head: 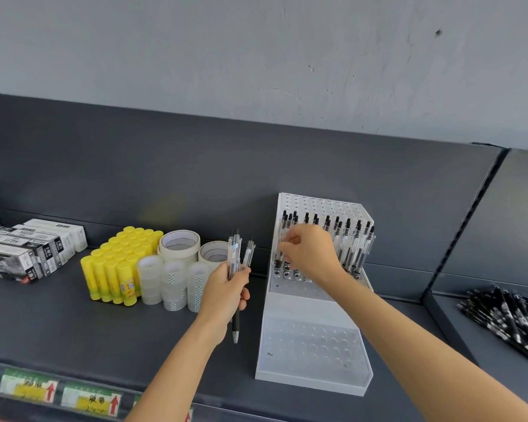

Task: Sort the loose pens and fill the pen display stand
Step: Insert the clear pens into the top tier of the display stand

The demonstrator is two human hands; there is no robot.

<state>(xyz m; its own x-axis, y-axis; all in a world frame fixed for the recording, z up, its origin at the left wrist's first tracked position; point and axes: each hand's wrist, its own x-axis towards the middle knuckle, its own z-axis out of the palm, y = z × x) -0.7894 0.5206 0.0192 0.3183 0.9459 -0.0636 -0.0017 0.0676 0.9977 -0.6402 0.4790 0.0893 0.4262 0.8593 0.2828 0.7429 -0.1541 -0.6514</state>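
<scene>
A white stepped pen display stand (305,306) sits on the dark shelf. Several clear pens with black caps (352,242) stand in its upper tier; the lower tier's holes are empty. My left hand (224,295) grips a bunch of clear pens (237,254) upright, just left of the stand. My right hand (310,254) reaches over the upper tier, its fingers pinched on one pen (282,239) at the tier's left end, tip down in a hole. A pile of loose black pens (512,321) lies on the neighbouring shelf at the right.
Yellow glue sticks (116,266), clear tape rolls (173,284) and white tape rolls (180,243) stand left of my left hand. Black and white boxes (28,251) are stacked at the far left. A shelf divider (457,239) separates the right bay. Price labels (58,391) line the front edge.
</scene>
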